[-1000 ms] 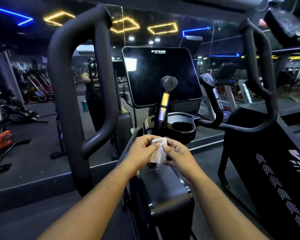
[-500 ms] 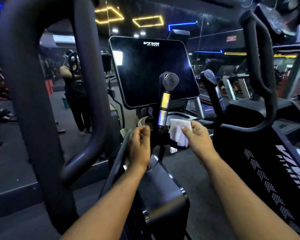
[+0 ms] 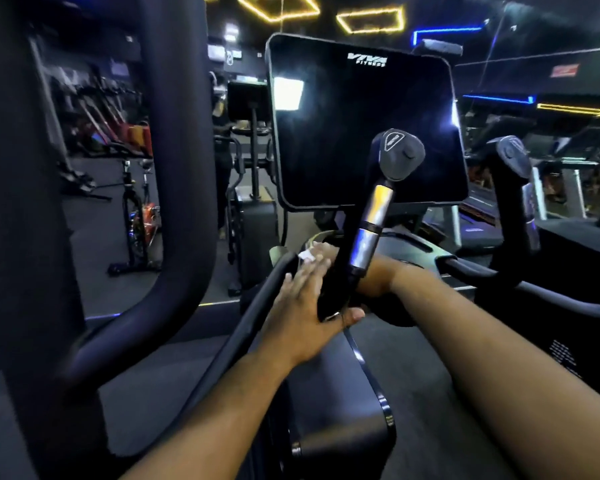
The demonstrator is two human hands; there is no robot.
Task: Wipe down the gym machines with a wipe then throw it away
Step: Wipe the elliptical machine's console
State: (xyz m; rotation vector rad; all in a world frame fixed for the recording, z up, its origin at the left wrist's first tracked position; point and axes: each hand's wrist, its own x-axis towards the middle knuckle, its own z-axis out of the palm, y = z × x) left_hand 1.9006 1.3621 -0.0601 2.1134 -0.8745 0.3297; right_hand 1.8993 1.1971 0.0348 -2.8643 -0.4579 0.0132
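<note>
A small corner of the white wipe (image 3: pixel 305 255) shows at the fingertips of my right hand (image 3: pixel 376 271). That hand reaches across behind the upright grip post (image 3: pixel 369 223) with its silver sensor bands, and the post hides most of its fingers. It holds the wipe against the dark console housing below the black screen (image 3: pixel 361 126). My left hand (image 3: pixel 300 306) lies flat on the machine's neck just left of the post's base. Its fingers are straight and the thumb is spread under the post.
A thick black swing arm (image 3: pixel 184 161) loops up on the left, close to my left forearm. A second grip post (image 3: pixel 513 168) and a curved bar (image 3: pixel 534 292) stand on the right. A black machine body (image 3: pixel 340 410) sits below my arms. Other gym equipment (image 3: pixel 136 216) lines the mirrored far side.
My right hand has carried the wipe leftwards, from in front of the cup holder to behind the grip post. My left hand has opened flat by the post's base. The view has moved closer.
</note>
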